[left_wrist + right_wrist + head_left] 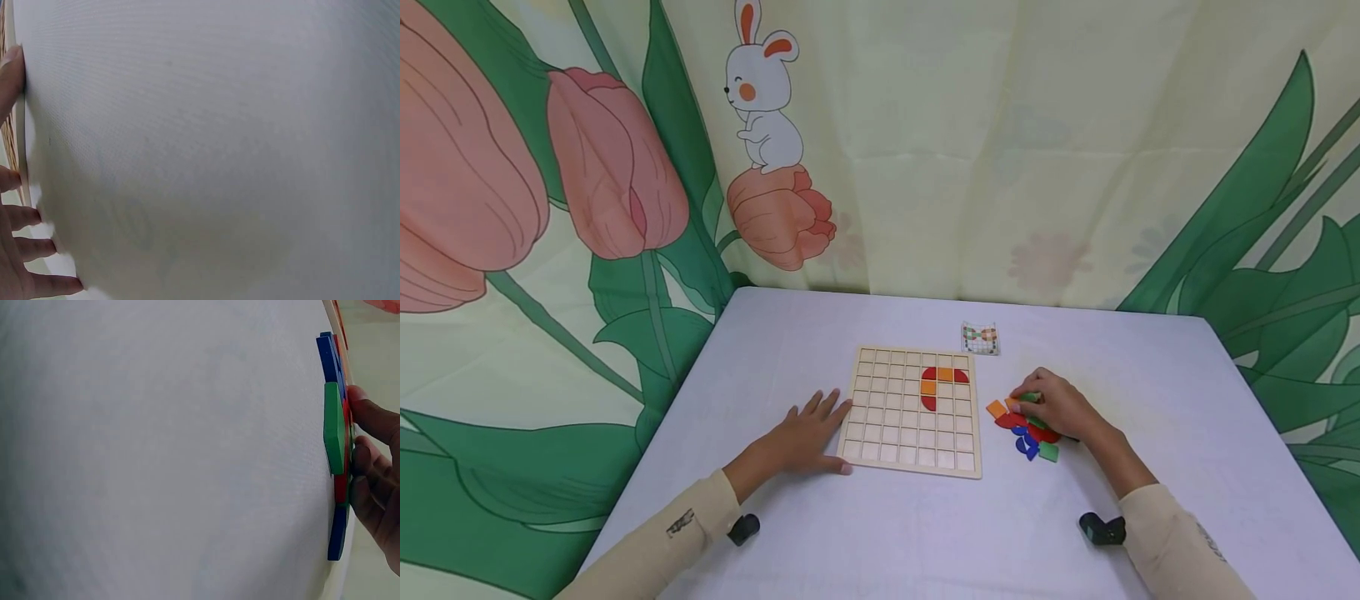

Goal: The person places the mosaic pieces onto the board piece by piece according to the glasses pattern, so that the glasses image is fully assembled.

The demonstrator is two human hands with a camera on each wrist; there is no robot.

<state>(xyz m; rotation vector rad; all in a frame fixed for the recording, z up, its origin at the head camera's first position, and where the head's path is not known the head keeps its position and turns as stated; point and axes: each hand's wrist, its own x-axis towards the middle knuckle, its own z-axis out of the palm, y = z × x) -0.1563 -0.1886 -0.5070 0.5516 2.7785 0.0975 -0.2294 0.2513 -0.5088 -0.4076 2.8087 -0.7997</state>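
A light wooden grid board (880, 425) lies on the white table. Red rounded pieces (961, 376) and orange squares (945, 375) fill several cells at its upper right. My left hand (808, 433) lies with fingers spread at the board's left edge, its fingertips and thumb touching the rim (20, 125). At the right, my right hand (1056, 407) reaches into a loose pile with bent fingers and thumb. An orange piece (1012, 405) and a green piece (1032, 397) are at its fingertips; whether it pinches one is unclear. Nearer me lie blue pieces (1026, 442) and a green piece (333, 428).
A small printed card (981, 338) with a coloured grid pattern lies behind the board's right corner. A curtain (955, 150) with tulips and a rabbit hangs behind the table (917, 533). Black devices (1102, 528) show by both wrists.
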